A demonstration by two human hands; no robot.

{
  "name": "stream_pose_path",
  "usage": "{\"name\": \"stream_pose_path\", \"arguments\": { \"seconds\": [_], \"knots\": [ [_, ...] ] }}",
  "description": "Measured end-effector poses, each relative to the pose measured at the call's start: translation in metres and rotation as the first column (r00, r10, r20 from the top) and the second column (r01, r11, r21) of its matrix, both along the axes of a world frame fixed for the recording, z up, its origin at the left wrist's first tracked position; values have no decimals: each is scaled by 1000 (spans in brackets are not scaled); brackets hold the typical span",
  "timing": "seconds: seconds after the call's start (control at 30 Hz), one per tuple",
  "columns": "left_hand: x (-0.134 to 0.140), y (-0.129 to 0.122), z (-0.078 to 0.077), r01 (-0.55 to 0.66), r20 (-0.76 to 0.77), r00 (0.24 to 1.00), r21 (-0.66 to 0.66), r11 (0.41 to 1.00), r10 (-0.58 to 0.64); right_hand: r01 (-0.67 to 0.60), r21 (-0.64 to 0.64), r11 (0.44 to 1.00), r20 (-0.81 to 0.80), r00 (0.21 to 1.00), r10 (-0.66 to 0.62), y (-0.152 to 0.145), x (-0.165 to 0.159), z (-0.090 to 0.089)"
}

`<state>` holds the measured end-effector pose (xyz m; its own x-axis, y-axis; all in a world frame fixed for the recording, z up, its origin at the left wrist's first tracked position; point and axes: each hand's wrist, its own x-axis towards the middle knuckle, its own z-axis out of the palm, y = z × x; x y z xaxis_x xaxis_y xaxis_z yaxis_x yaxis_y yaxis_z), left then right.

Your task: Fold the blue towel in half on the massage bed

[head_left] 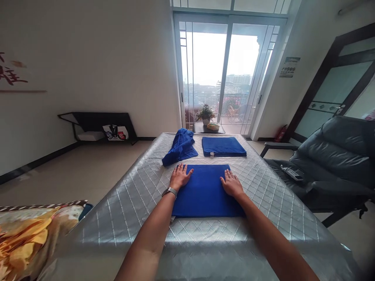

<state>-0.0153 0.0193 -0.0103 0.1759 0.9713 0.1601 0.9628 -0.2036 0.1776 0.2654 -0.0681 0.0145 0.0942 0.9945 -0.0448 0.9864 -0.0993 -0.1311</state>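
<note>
A blue cloth [206, 195] lies flat in a neat rectangle near the front of the table. My left hand [179, 177] rests palm down on its left edge, fingers stretched, a watch on the wrist. On the right edge lies my right hand [232, 183], also flat with the fingers extended. Beyond them, at the back right, is a folded blue stack of cloth [223, 146] with a small white tag at its front. A crumpled blue cloth [181, 148] sits at the back left.
A silver quilted cover [137, 195] drapes the table. To the right stands a dark armchair [336, 156] with a white device on its seat. A potted plant [206, 113] is behind the table by the glass doors. Yellow fabric [27, 242] lies at the lower left.
</note>
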Motion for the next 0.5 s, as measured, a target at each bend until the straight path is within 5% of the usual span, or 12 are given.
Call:
{"name": "stream_pose_path", "arguments": {
  "seconds": [0.33,0.5],
  "knots": [
    [5,-7,16,-6,-71,997,77,997,12,-1,10,1000,-60,998,2,0,3,-4],
    [64,-30,29,140,-51,990,114,984,-134,2,17,1000,-83,997,-1,-1,1,-5]
  ]
}}
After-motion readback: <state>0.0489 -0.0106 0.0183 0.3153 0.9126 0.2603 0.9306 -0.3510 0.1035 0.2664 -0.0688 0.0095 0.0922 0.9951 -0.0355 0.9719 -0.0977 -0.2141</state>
